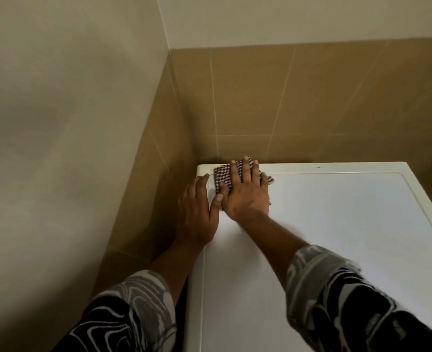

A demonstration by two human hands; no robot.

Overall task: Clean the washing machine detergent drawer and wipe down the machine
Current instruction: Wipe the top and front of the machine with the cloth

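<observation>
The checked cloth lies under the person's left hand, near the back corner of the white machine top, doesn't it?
No. The head view shows the checked cloth under the right hand, near the back corner of the white machine top. The left hand rests beside it at the edge.

There is one washing machine. One checked cloth is at the machine's far left corner. Two hands are on the machine: one left hand and one right hand.
</observation>
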